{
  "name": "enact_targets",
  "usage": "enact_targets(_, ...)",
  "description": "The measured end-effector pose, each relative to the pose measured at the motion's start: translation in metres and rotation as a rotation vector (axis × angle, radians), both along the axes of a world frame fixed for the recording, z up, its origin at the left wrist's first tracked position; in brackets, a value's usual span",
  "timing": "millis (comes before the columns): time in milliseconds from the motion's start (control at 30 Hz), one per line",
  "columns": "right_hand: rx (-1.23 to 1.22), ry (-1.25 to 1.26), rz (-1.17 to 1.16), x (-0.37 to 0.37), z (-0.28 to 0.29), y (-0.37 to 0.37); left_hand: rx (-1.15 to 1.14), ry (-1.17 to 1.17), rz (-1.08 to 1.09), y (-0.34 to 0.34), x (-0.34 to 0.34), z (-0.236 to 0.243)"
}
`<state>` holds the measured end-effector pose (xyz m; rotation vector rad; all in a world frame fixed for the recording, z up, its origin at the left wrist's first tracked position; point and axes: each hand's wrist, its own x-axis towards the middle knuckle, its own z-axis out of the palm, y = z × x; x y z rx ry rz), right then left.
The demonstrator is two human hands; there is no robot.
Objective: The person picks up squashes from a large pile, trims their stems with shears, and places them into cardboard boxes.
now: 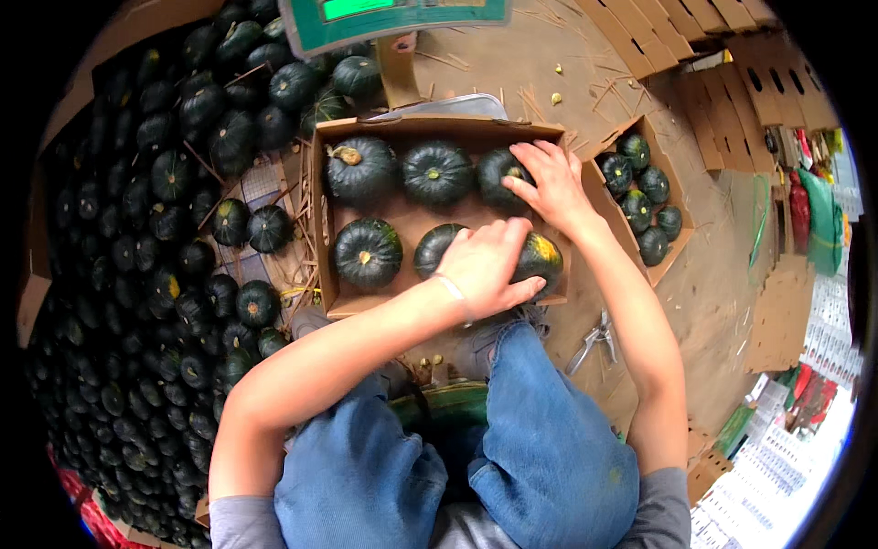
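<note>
A cardboard box (366,297) in front of me holds two rows of dark green kabocha squashes. My left hand (489,265) reaches across the near row and is closed round the kabocha squash with a yellow patch (541,256) in the near right corner. Partly hidden behind that hand sits a neighbouring kabocha squash (432,249). Over the far right kabocha squash (495,180) curls my right hand (553,188), thumb on its near side and fingers on top. Left of it are a far middle squash (438,176), a far left one with a thick stem (361,172) and a near left one (368,253).
A large heap of squashes (137,348) fills the left side. Beyond the box stands a scale with a green display (393,23). A smaller carton (672,252) of little squashes lies right, with pruning shears (594,343) on the floor nearer me. Stacked cartons (722,110) stand far right.
</note>
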<state>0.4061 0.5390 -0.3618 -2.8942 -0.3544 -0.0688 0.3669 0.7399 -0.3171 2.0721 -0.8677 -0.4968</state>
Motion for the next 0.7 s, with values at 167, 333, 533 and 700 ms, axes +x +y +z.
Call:
enact_targets(167,0.333,-0.121,-0.267,-0.048,0.026,-0.031,0.455,-0.239,0.027,0.001,0.009,-0.048)
enact_targets(333,0.049,0.549,-1.09,-0.245,-0.058,-0.14,-0.007,0.065,0.323,0.078,0.032,-0.02)
enact_targets(533,-0.021,0.731,-1.064,-0.347,-0.119,-0.116,-0.047,0.042,0.652,0.188,0.005,-0.004)
enact_targets(700,-0.029,0.765,-1.251,-0.362,-0.123,-0.112,0.027,-0.072,0.473,0.156,-0.014,0.012)
